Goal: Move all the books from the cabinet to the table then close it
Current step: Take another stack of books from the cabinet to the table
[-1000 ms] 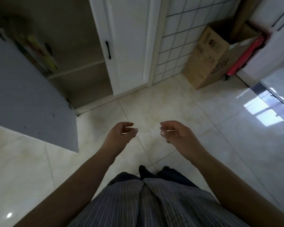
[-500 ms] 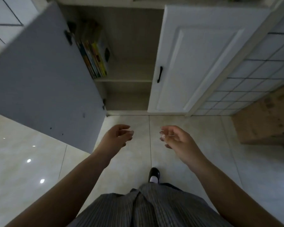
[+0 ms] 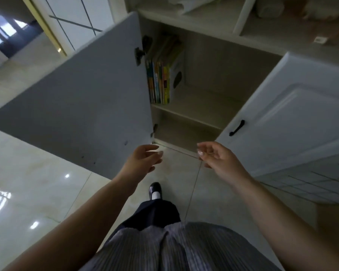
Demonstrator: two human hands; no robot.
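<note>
Several colourful upright books [image 3: 160, 81] at the open cabinet's [image 3: 209, 106] left wall.

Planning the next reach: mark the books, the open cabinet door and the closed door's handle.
books [image 3: 160, 83], head view, on the coloured spines.
open cabinet door [image 3: 86, 106], head view, on its grey inner face.
handle [image 3: 237, 128], head view, on the black bar's middle.

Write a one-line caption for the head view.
Both empty hands, left hand and right hand, reach toward upright books in the open cabinet.
</note>
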